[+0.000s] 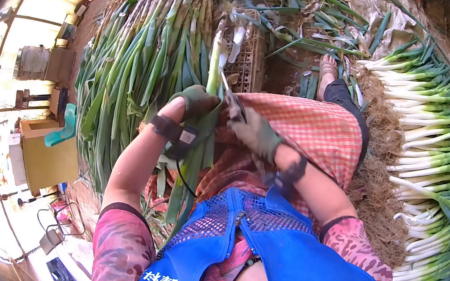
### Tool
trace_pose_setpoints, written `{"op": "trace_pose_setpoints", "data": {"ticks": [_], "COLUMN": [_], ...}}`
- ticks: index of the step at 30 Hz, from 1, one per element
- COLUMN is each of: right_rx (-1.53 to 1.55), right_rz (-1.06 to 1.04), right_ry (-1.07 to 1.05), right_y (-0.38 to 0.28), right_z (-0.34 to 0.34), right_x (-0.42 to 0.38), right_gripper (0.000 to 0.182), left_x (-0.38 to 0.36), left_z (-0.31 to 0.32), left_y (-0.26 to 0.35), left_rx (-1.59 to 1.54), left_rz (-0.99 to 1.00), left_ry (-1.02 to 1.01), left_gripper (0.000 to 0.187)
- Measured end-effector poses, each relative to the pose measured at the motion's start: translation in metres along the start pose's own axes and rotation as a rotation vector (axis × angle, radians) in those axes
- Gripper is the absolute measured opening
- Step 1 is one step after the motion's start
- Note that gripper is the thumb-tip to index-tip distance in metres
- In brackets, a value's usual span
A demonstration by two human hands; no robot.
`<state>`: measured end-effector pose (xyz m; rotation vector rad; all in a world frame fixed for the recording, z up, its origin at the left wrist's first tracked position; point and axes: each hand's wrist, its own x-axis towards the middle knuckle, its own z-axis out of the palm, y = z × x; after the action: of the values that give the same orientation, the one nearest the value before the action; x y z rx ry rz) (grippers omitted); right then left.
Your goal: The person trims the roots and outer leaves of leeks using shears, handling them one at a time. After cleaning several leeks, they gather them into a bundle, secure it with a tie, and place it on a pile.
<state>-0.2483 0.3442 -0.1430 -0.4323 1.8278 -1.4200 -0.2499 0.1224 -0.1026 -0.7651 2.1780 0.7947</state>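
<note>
Over lap, ahead of torso: untrimmed leek heap (145, 56) at left, cleaned leek row (435, 140) at right. Held leek (214, 68) between them, long axis running away from body, white end far, leaves trailing toward lap. Left hand (196, 102) gloved, fingers wrapped around stalk, nearer. Right hand (254, 133) gloved, fingers closed on knife (232, 97), blade touching stalk just beside left hand.

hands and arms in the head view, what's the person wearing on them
Both the left hand and right hand wear dull green gloves. Each wrist carries a black strap; the left one holds a small black device with a trailing cable. Pink patterned sleeves cover the upper arms.
</note>
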Motion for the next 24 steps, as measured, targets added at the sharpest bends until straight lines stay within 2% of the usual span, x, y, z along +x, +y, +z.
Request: {"op": "trace_pose_setpoints", "data": {"ticks": [3, 5, 7, 9, 11, 13, 14, 15, 17, 22, 24], "right_rx": [-0.035, -0.140, -0.171, -0.222, 0.015, 0.100, 0.118, 0.139, 0.216, 0.304, 0.288], "right_rz": [-0.038, -0.037, -0.060, -0.144, 0.036, 0.077, 0.088, 0.103, 0.114, 0.149, 0.086], "right_ry": [-0.037, 0.097, 0.168, 0.137, 0.081, -0.113, -0.144, -0.175, -0.234, -0.284, -0.297], "right_y": [-0.011, -0.013, 0.019, 0.052, 0.010, -0.044, -0.053, -0.053, -0.031, -0.034, -0.030], "right_z": [-0.015, -0.019, -0.019, -0.018, -0.019, -0.026, -0.025, -0.023, -0.020, -0.026, -0.019], "right_x": [0.064, 0.104, 0.158, 0.176, 0.090, -0.001, -0.035, -0.060, -0.085, -0.093, -0.094], "right_gripper": [0.046, 0.046, 0.044, 0.040, 0.037, 0.051, 0.042, 0.033, 0.031, 0.023, 0.023], "left_x": [-0.003, -0.020, -0.025, -0.013, -0.013, -0.016, -0.015, -0.016, -0.027, -0.032, -0.026], "left_z": [0.004, 0.007, 0.008, 0.012, 0.008, 0.004, 0.001, 0.000, -0.004, 0.001, 0.007], "left_y": [0.009, 0.024, 0.025, 0.009, 0.001, -0.011, -0.018, -0.021, -0.019, -0.011, -0.016], "left_rx": [0.215, 0.283, 0.253, 0.228, -0.081, -0.506, -0.636, -0.700, -0.814, -0.768, -0.745], "left_rz": [0.004, -0.006, 0.001, 0.028, 0.040, 0.032, 0.034, 0.083, 0.178, 0.171, 0.207], "left_ry": [0.035, 0.053, 0.084, 0.134, 0.094, -0.015, -0.076, -0.098, -0.141, -0.097, -0.079], "left_gripper": [0.053, 0.053, 0.053, 0.055, 0.043, 0.035, 0.030, 0.031, 0.033, 0.034, 0.035]}}
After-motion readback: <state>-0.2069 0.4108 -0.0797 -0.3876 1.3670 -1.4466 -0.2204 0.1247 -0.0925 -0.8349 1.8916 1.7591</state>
